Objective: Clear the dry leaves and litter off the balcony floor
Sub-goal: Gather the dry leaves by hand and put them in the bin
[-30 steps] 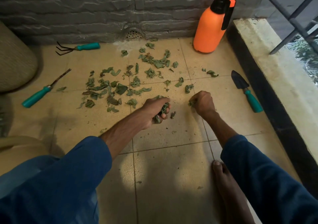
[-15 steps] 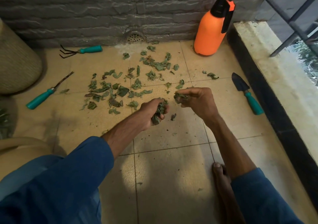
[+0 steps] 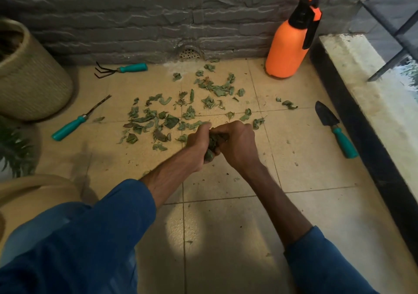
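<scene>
beige floor tiles [image 3: 226, 237]; left hand [image 3: 198, 144], right hand [image 3: 240, 145] both tight around leaf clump [image 3: 213, 140]

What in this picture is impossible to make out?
Head view:
Bunch of leaves: mostly buried between the left hand and right hand; amount unclear.
Woven basket: cut by the left edge, inside too dark.
Plant: cropped by the left edge.
Floor specks: too small to identify.
</scene>
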`<state>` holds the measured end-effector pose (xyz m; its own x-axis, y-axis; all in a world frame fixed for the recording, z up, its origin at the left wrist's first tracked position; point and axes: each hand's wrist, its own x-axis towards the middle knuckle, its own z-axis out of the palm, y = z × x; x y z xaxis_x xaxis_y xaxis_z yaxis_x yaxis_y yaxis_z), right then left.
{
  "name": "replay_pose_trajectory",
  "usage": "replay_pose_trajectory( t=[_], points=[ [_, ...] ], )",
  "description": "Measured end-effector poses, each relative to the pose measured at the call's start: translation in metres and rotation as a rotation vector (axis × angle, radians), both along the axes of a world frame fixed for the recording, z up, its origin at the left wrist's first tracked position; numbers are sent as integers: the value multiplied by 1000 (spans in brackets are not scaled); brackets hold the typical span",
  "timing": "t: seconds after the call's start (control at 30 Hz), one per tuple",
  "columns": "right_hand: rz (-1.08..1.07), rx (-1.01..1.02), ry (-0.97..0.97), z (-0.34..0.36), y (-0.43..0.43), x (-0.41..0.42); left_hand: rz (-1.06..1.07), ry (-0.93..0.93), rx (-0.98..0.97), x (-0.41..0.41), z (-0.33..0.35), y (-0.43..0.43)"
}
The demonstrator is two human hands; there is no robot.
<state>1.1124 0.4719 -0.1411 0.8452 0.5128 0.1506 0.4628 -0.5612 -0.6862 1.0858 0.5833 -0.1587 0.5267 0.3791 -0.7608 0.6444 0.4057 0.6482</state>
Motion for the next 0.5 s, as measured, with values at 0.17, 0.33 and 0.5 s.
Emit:
replay_pose_trajectory(
  t=[0.17,0.33,0.5],
  points=[
    [6,-23,10,9,29,-17,152,-72,164,-4,0,8],
    [120,-20,175,11,40,-25,170,-114,292,-9,-1,18],
    [75,55,150,12,39,-19,106,-105,310,-12,0,24]
  ],
)
